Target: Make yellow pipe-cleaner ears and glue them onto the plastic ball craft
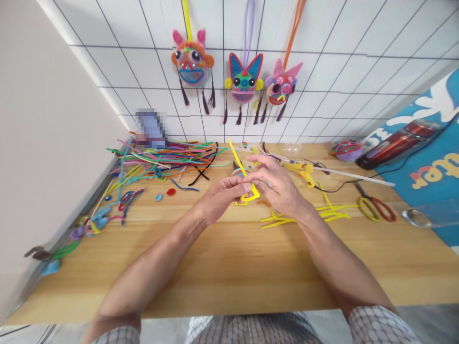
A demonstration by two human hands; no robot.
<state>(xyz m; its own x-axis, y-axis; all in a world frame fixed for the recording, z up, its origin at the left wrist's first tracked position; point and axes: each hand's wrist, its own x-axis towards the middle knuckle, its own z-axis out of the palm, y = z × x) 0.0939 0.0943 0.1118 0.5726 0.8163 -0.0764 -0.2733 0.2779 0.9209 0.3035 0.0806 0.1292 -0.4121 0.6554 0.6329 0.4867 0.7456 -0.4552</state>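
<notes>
Between my hands, above the middle of the wooden table, is a yellow pipe cleaner [235, 155]. One straight end points up and away; its lower part is bent into an angular loop. My left hand [231, 191] pinches it near the bend with thumb and fingers. From the other side my right hand [276, 184] has its thumb and index finger at the same pipe cleaner, its other fingers raised. Several loose yellow pipe cleaners [332, 211] lie beneath and beyond my right wrist. A small rainbow-striped piece behind my hands is partly hidden.
Mixed pipe cleaners [168, 155] spread at the back left near a blurred phone-like screen. A yellow glue gun [304, 173], scissors [376, 208], a red flask [398, 142] and a clear cup [430, 215] are on the right. Three decorated masks [244, 86] hang on the tiled wall.
</notes>
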